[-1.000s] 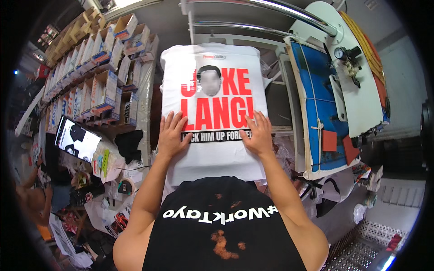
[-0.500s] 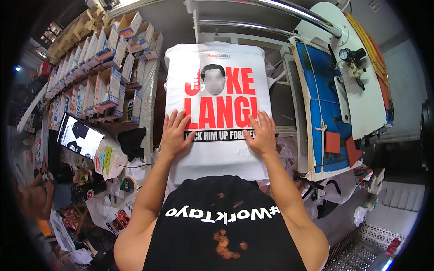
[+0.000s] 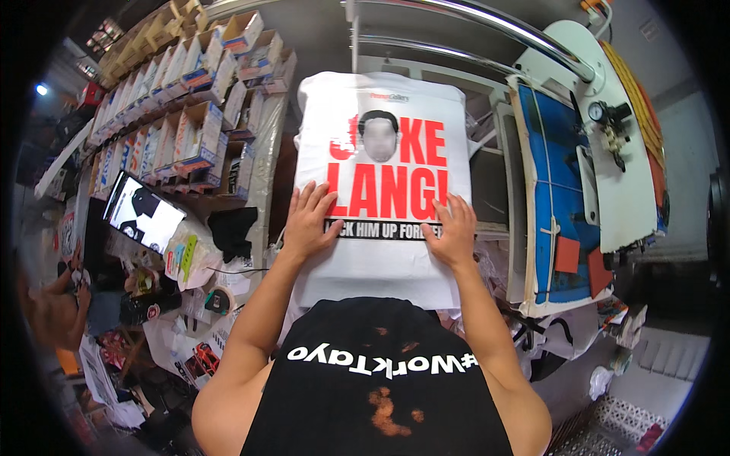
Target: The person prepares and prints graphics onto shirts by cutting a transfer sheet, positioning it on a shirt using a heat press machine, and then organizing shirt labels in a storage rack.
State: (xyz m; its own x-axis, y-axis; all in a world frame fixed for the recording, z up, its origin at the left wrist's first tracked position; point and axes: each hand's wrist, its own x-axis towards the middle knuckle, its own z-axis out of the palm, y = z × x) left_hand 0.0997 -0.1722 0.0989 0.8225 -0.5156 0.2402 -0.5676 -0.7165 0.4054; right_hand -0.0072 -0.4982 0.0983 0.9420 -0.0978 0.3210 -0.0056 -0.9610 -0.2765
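A white T-shirt [image 3: 380,266] lies spread flat on a platen in front of me, printed with large red lettering, a dark-haired head picture and a black band. My left hand [image 3: 308,224] rests on the print's lower left, fingers spread over the red letters and thumb at the band. On the lower right, my right hand [image 3: 450,232] lies in the same way with fingers apart. Both hands touch the fabric and hold nothing.
Rows of cardboard boxes [image 3: 190,137] and a lit screen [image 3: 141,213] stand left, above clutter. At right is a press machine [image 3: 623,194] with gauge, blue pad [image 3: 555,178] and red squares. Metal rails [image 3: 502,30] run behind the shirt. A person [image 3: 65,304] is at far left.
The shirt and surroundings have shifted to the right in the view as my head moves. Both hands stay on the shirt in nearly the same spots.
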